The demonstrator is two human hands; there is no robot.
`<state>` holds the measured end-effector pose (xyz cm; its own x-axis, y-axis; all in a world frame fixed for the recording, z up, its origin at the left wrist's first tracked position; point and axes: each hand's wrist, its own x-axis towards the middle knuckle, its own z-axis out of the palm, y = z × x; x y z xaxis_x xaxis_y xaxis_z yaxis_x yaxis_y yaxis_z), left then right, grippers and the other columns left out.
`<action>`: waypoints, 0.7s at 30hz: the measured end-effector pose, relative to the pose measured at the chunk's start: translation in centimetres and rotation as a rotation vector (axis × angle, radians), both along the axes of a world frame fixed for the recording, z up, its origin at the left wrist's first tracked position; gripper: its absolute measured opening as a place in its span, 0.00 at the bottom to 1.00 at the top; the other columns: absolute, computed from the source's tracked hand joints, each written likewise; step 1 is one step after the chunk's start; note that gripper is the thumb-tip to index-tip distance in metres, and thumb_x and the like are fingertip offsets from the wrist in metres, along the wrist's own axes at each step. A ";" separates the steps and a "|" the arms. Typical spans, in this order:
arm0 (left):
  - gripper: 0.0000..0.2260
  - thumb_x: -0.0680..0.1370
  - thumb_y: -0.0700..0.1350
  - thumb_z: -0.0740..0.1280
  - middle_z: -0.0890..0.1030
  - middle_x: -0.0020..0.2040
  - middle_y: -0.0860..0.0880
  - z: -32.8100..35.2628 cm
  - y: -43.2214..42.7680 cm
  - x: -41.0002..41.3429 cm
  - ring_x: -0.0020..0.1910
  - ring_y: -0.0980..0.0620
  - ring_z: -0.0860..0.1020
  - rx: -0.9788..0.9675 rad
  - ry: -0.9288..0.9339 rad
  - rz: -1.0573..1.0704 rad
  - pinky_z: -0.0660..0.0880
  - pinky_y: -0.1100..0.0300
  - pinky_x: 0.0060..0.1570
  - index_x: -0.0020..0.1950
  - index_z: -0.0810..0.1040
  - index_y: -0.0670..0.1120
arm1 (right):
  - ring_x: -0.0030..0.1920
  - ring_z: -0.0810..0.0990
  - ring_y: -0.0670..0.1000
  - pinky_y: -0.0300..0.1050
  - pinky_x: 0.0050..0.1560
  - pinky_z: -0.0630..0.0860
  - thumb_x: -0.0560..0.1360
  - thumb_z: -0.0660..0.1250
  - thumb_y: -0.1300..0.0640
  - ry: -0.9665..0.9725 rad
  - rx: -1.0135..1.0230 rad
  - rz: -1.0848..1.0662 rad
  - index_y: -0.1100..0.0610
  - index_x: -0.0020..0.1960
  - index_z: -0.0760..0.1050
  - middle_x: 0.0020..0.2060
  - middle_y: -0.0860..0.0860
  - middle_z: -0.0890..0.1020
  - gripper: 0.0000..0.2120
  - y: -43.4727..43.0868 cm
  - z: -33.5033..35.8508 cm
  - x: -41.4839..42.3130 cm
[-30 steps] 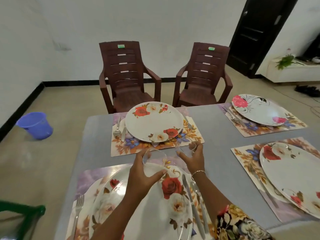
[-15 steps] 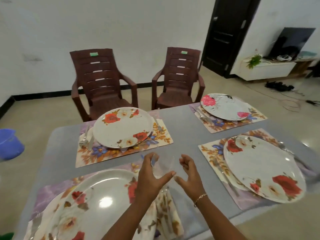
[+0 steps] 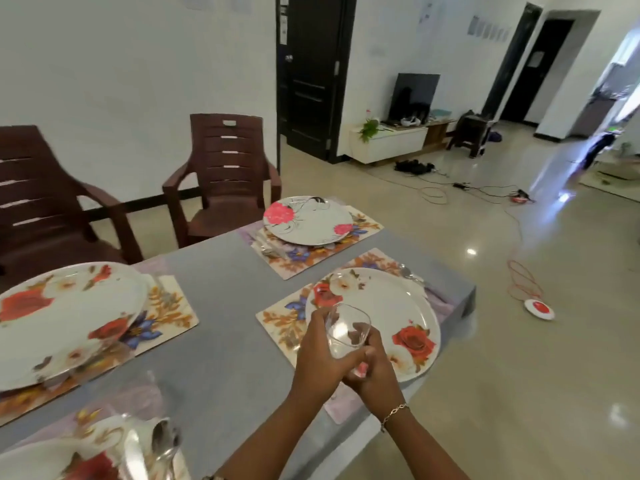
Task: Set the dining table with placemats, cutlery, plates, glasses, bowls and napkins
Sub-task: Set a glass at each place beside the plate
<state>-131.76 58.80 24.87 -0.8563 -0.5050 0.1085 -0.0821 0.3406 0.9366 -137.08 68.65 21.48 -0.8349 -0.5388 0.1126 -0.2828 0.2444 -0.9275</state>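
Observation:
I hold a clear drinking glass (image 3: 347, 330) in both hands, over the left edge of a rose-patterned plate (image 3: 405, 306). My left hand (image 3: 317, 355) grips its side. My right hand (image 3: 375, 374) curls round its base. The plate lies on a floral placemat (image 3: 280, 318) at the right end of the grey table (image 3: 221, 299). Behind it a pink-flowered plate (image 3: 308, 220) sits on its own mat with cutlery beside it. A large floral plate (image 3: 65, 317) lies at the left. Spoons (image 3: 162, 443) and another plate's rim (image 3: 31, 459) show at the bottom left.
Two brown plastic chairs (image 3: 225, 174) stand against the table's far side. The table's right edge (image 3: 464, 299) drops to a tiled floor with cables (image 3: 519, 275) and a round red-and-white object (image 3: 538, 308). A white TV cabinet (image 3: 388, 143) and dark door (image 3: 308, 74) stand beyond.
My view has swung right. Both hands carried the glass from the near-left place setting across to the right-hand one and now close round it.

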 end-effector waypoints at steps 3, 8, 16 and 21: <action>0.35 0.67 0.50 0.76 0.66 0.64 0.60 -0.3 1.1 -4.3 0.64 0.61 0.66 0.012 0.002 -0.104 0.60 0.81 0.52 0.66 0.58 0.58 | 0.57 0.73 0.42 0.32 0.56 0.74 0.64 0.74 0.59 0.033 0.001 -0.064 0.50 0.60 0.64 0.54 0.41 0.73 0.29 1.7 -0.4 -4.5; 0.36 0.66 0.52 0.76 0.65 0.63 0.59 -1.2 0.1 -11.4 0.63 0.59 0.65 0.023 -0.016 -0.098 0.61 0.73 0.58 0.68 0.60 0.55 | 0.55 0.75 0.46 0.41 0.56 0.75 0.60 0.75 0.43 0.038 0.041 -0.097 0.45 0.57 0.63 0.52 0.44 0.75 0.32 2.7 -0.4 -13.7; 0.33 0.69 0.58 0.72 0.68 0.67 0.53 -2.0 -1.3 -18.5 0.66 0.55 0.67 -0.093 -0.133 -0.005 0.63 0.65 0.62 0.69 0.64 0.51 | 0.52 0.75 0.50 0.33 0.48 0.71 0.59 0.76 0.53 0.039 0.071 -0.073 0.50 0.57 0.61 0.52 0.49 0.73 0.33 1.3 0.7 -27.3; 0.31 0.70 0.58 0.71 0.67 0.65 0.56 -2.4 -1.8 -21.3 0.61 0.59 0.66 -0.125 -0.195 0.090 0.62 0.67 0.57 0.68 0.63 0.52 | 0.53 0.74 0.51 0.40 0.52 0.70 0.63 0.77 0.65 0.001 0.095 -0.017 0.52 0.58 0.60 0.53 0.51 0.73 0.33 -1.1 0.3 -34.2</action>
<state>-153.08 56.98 22.42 -0.8195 -0.5730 0.0118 -0.2928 0.4363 0.8508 -171.26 67.59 21.82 -0.8440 -0.5327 0.0623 -0.2785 0.3360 -0.8998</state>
